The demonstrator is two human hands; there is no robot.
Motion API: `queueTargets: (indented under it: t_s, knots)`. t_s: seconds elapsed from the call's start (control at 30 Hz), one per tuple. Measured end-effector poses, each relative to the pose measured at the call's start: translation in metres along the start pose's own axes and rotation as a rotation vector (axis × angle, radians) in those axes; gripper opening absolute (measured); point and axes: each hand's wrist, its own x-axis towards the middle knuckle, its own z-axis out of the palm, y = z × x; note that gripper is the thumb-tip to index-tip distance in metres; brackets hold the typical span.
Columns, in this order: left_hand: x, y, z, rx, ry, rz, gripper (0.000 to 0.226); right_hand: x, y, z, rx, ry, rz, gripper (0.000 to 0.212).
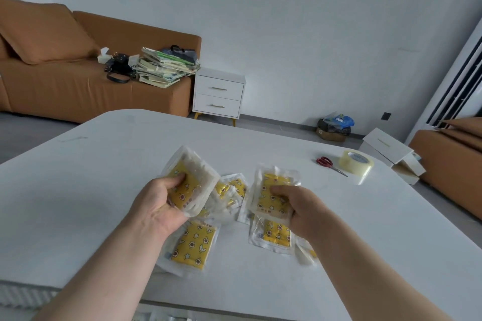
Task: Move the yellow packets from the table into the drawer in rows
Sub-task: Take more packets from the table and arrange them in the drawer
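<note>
Gathering step: left hand (159, 206) grips a packet stack (191, 182); right hand (300, 207) grips another packet (273, 190). Loose packets (194, 245) remain on counter (78, 190). Next, probably: carry to drawer.

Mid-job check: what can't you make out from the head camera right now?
1. Head view: count in the stack gripped by the left hand; layers blur, fingers cover it.
2. Count of packets in the right hand; same reason.
3. The middle pile: partly behind both held bundles.
4. Under the right forearm: a packet, mostly covered.
5. Drawer insides: nightstand drawers shut.
6. Print on the wrappers: too small.
</note>
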Motion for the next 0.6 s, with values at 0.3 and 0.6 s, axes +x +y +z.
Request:
queueTargets:
  t_s: [0.3,0.6]
  knots:
    - [-0.096,-0.019,-0.015,0.019,0.040,0.060,0.027,-0.113,0.020,-0.038,0.398,-0.075,0.100,0.029]
    - [-0.153,-0.016,-0.062,0.394,0.035,0.152,0.026,-0.172,0.070,-0.049,0.358,-0.126,0.070,0.038]
